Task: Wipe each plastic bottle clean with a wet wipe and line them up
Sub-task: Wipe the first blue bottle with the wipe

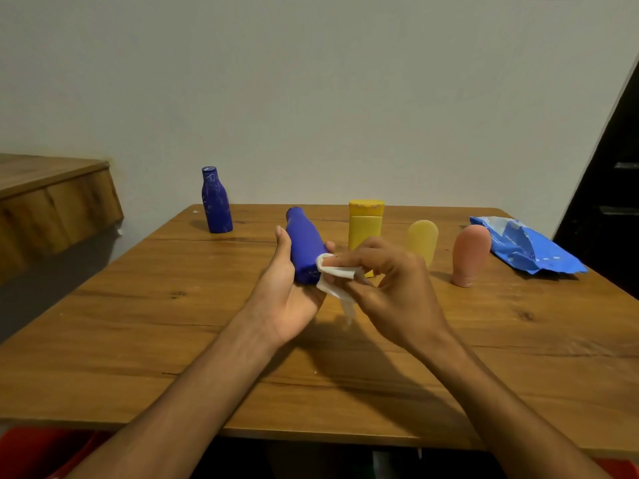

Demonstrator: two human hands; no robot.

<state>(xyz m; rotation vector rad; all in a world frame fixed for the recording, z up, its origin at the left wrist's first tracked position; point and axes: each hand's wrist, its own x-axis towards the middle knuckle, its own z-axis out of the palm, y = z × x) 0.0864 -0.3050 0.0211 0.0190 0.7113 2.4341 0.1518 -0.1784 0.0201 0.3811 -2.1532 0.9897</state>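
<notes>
My left hand point(288, 295) grips a blue plastic bottle point(304, 245) above the wooden table point(138, 323), its neck tilted away from me. My right hand point(390, 281) pinches a white wet wipe point(337, 278) against the bottle's lower end. A second blue bottle point(216, 201), marked with pale scribbles, stands upright at the table's far left. To the right stand a yellow bottle point(366, 221), partly behind my right hand, a rounded yellow bottle point(423, 238) and a pink bottle point(471, 254), roughly in a row.
A blue wet-wipe packet point(525, 248) lies at the table's far right. A wooden ledge point(52, 198) juts out at the left. A pale wall stands behind the table. Something red point(41, 451) sits below the table's near edge.
</notes>
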